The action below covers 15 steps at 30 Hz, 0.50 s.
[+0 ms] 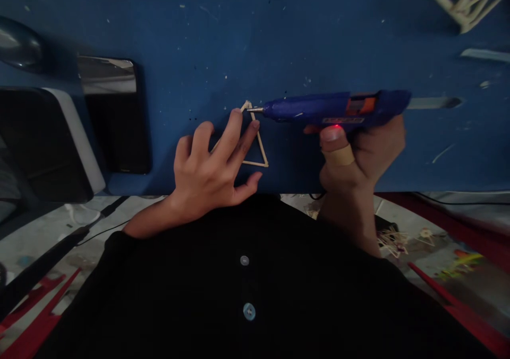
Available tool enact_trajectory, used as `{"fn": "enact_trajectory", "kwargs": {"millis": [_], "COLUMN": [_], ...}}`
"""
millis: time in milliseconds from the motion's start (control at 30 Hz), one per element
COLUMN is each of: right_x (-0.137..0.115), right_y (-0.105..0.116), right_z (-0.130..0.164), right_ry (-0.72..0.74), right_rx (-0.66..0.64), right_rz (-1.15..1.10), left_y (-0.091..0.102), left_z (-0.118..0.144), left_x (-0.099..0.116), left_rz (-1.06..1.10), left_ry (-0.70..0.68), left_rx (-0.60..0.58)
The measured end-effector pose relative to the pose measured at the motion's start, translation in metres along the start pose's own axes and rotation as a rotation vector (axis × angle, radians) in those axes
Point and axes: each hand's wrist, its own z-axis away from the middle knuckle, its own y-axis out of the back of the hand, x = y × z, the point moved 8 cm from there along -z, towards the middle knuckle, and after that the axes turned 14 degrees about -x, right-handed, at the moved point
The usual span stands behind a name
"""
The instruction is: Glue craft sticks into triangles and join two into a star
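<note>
A small triangle of thin pale sticks lies flat on the blue tabletop. Over its left side rests my left hand, fingers spread, with two fingertips against the sticks near the top corner. My right hand is wrapped round a blue hot glue gun, and a tan bandage circles its thumb. The metal nozzle points left, at or just above the triangle's top corner; I cannot tell whether it touches. A glue stick protrudes from the gun's rear. My palm and fingers cover the triangle's left part.
Left of my hand lie a black phone, a dark device with a white edge and a dark rounded object. A stick structure stands at the far right, above a loose pale strip. The table's near edge meets my black shirt.
</note>
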Motion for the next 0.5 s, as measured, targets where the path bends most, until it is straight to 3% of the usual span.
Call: {"fn": "enact_trajectory", "kwargs": {"millis": [233, 500], "right_x": [-0.014, -0.015], "right_y": [0.003, 0.004], "right_z": [-0.002, -0.002], "right_ry": [0.041, -0.046], "right_rx": [-0.01, -0.046], "right_rz": [0.135, 0.155], "left_y": [0.004, 0.001], "left_z": [0.001, -0.001], "left_x": [0.003, 0.003], "left_rz": [-0.085, -0.015], "left_ry": [0.002, 0.007], "left_rx": [0.054, -0.038]}}
